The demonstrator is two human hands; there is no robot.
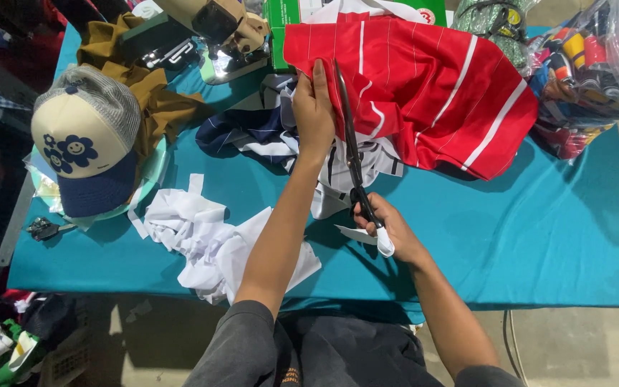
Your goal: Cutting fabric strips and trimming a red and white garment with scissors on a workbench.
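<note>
A red fabric piece with white stripes (431,93) lies spread over the back middle of a teal-covered table (524,236). My left hand (313,111) presses on its left edge, fingers gripping the cloth. My right hand (385,226) holds the handles of long dark scissors (351,143), whose blades point away from me along the red fabric's left edge, right beside my left hand. Navy and white striped cloth (252,132) lies bunched under and left of my left hand.
White fabric scraps (209,240) are piled at the front left. A cream and navy cap with a flower face (84,140) sits on brown cloth (155,100) at left. A sewing machine (216,32) stands at the back. Plastic bags of colourful items (589,64) fill the right rear.
</note>
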